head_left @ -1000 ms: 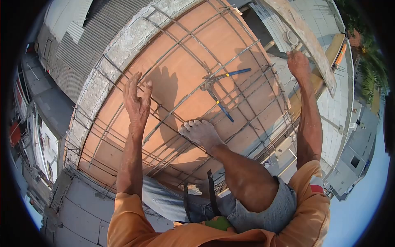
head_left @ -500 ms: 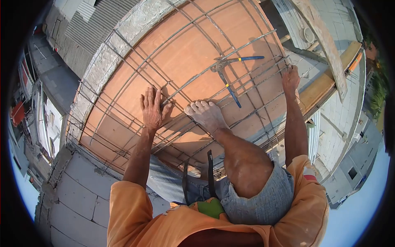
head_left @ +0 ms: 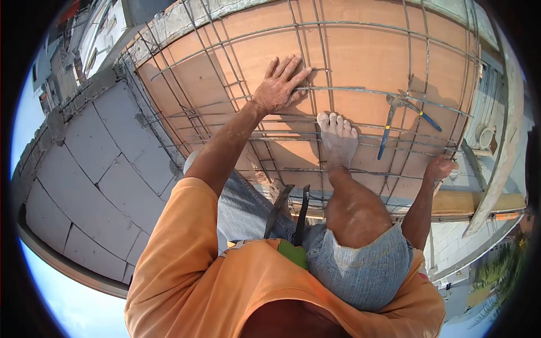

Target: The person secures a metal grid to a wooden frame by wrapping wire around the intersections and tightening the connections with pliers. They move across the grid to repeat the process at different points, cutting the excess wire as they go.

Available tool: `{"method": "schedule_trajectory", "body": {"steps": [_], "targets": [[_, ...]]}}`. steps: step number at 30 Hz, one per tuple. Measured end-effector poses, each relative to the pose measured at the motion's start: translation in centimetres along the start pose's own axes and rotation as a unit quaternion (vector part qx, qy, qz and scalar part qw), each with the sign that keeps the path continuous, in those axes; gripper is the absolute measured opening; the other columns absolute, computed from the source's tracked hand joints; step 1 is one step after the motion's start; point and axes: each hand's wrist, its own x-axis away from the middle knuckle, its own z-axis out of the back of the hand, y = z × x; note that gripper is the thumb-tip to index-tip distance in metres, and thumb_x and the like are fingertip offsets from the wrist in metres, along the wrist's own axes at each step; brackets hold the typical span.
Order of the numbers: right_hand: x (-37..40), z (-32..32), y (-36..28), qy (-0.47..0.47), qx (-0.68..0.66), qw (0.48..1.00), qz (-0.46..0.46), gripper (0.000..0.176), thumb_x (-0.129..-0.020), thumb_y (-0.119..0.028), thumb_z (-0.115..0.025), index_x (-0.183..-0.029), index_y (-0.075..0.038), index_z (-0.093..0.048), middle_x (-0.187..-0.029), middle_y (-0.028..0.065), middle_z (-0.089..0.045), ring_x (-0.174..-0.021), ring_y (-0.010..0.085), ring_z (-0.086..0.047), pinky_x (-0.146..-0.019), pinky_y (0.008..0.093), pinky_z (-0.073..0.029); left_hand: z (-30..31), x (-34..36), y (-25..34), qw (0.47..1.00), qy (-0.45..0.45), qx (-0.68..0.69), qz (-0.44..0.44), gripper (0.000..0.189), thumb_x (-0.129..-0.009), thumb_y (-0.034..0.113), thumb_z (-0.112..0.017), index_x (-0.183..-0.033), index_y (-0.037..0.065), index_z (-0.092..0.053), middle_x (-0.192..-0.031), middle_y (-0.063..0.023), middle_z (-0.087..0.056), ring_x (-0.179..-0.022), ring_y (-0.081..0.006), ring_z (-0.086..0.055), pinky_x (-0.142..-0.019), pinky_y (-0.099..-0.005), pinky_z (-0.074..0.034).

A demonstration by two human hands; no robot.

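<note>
My left hand (head_left: 282, 84) lies with its fingers spread on the orange-brown plywood panel (head_left: 372, 53), near the bent ends of rebar. At the right side of the panel, my right hand (head_left: 441, 168) has its fingers curled around the rebar (head_left: 452, 147) at the mesh's edge; the fingertips are partly hidden. Blue-handled pincers (head_left: 397, 102) rest on the bars between my hands, handles apart, with neither hand touching them. My bare foot (head_left: 339, 138) stands on the panel among the bars, left of the pincers.
A grey block wall (head_left: 96, 163) borders the panel on the left. Along the right run a wooden beam (head_left: 479, 203) and a slanted plank (head_left: 499, 152). A rough concrete edge (head_left: 225, 12) lies beyond the panel. My other foot (head_left: 276, 190) is lower, behind the bars.
My view has turned, so the panel, mesh and pincers appear rotated and shifted right. Both hands keep about the same places on the panel and mesh.
</note>
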Motion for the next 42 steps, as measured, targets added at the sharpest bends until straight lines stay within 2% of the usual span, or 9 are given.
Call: {"method": "schedule_trajectory", "body": {"steps": [2,3,6,10,16,21,23,27,42], "targets": [[-0.6,1.6,-2.2,-0.061,0.009,0.991,-0.121,0.016,-0.095,-0.021,-0.05,-0.096,-0.005,-0.048,-0.08,0.0076,-0.06,-0.075,0.0293,-0.064,-0.067,0.0344,-0.054,-0.1,-0.1,0.5,1.0,-0.003,0.011,0.016,0.067,-0.09,0.053,-0.056,-0.147,0.024,-0.036,-0.154,-0.0138,-0.029,-0.141,-0.0311,-0.03,-0.117,-0.0518,-0.02],[-0.6,1.9,-4.3,-0.06,0.013,0.993,-0.102,0.016,-0.095,-0.021,-0.05,-0.096,-0.006,-0.048,-0.08,0.0073,-0.06,-0.075,0.0289,-0.064,-0.066,0.0342,-0.054,0.1,0.2,0.0,1.0,-0.007,0.02,0.017,0.068,-0.089,0.055,-0.057,-0.147,0.025,-0.037,-0.154,-0.0127,-0.03,-0.141,-0.03,-0.031,-0.118,-0.0514,-0.02],[2.5,4.2,-11.6,0.013,-0.011,0.995,0.094,0.015,-0.095,-0.021,-0.05,-0.095,-0.007,-0.049,-0.08,0.0062,-0.06,-0.075,0.0279,-0.063,-0.066,0.0338,-0.053,0.1,0.5,0.0,0.998,0.034,0.037,0.032,0.066,-0.086,0.055,-0.059,-0.143,0.029,-0.039,-0.153,-0.0084,-0.031,-0.141,-0.0261,-0.031,-0.119,-0.051,-0.02],[11.7,8.1,-21.0,-0.007,-0.049,0.953,0.299,0.013,-0.095,-0.021,-0.05,-0.095,-0.009,-0.05,-0.08,0.0048,-0.059,-0.074,0.0265,-0.063,-0.065,0.0332,-0.051,0.5,1.1,0.5,0.995,0.06,0.032,0.067,0.065,-0.084,0.055,-0.061,-0.141,0.034,-0.04,-0.151,-0.0062,-0.034,-0.139,-0.0245,-0.034,-0.119,-0.0498,-0.02],[22.7,10.5,-27.2,-0.057,-0.031,0.89,0.452,0.01,-0.095,-0.021,-0.05,-0.093,-0.012,-0.051,-0.079,0.0027,-0.058,-0.074,0.0245,-0.061,-0.063,0.0323,-0.049,0.6,1.2,0.4,0.998,0.038,0.023,0.052,0.07,-0.081,0.049,-0.065,-0.143,0.036,-0.036,-0.154,-0.0035,-0.031,-0.14,-0.0232,-0.034,-0.12,-0.0481,-0.021],[21.7,11.1,-27.5,-0.056,0.022,0.887,0.458,0.009,-0.095,-0.021,-0.05,-0.093,-0.013,-0.052,-0.079,0.0013,-0.057,-0.074,0.0231,-0.06,-0.062,0.0317,-0.048,0.2,0.8,-0.6,0.997,0.022,0.068,0.016,0.073,-0.081,0.05,-0.065,-0.145,0.036,-0.032,-0.155,-0.0047,-0.029,-0.142,-0.0211,-0.03,-0.12,-0.0485,-0.018],[21.2,14.2,-29.0,-0.064,-0.034,0.882,0.465,0.009,-0.096,-0.022,-0.049,-0.091,-0.017,-0.054,-0.08,0.0014,-0.056,-0.072,0.0201,-0.058,-0.059,0.0352,-0.044,0.6,0.7,-0.6,0.999,0.01,0.051,0.008,0.073,-0.082,0.051,-0.064,-0.146,0.036,-0.031,-0.154,-0.0047,-0.029,-0.142,-0.0217,-0.029,-0.12,-0.0483,-0.018],[21.3,16.8,-30.0,-0.086,-0.011,0.874,0.478,0.013,-0.098,-0.021,-0.044,-0.094,-0.015,-0.056,-0.082,0.0016,-0.056,-0.076,0.0194,-0.058,-0.066,0.0332,-0.046,-0.1,0.8,-0.9,1.0,0.029,-0.007,0.001,0.072,-0.083,0.054,-0.062,-0.146,0.036,-0.03,-0.154,-0.0049,-0.029,-0.142,-0.0237,-0.028,-0.12,-0.0481,-0.018],[20.8,13.3,-27.7,-0.076,-0.028,0.853,0.516,0.015,-0.098,-0.024,-0.045,-0.097,-0.015,-0.057,-0.086,0.0022,-0.057,-0.08,0.0207,-0.058,-0.069,0.0347,-0.046,-1.1,1.2,-1.4,0.995,0.089,0.029,-0.035,0.069,-0.082,0.048,-0.062,-0.144,0.03,-0.037,-0.152,-0.0123,-0.033,-0.14,-0.0293,-0.033,-0.114,-0.0558,-0.024]]}}
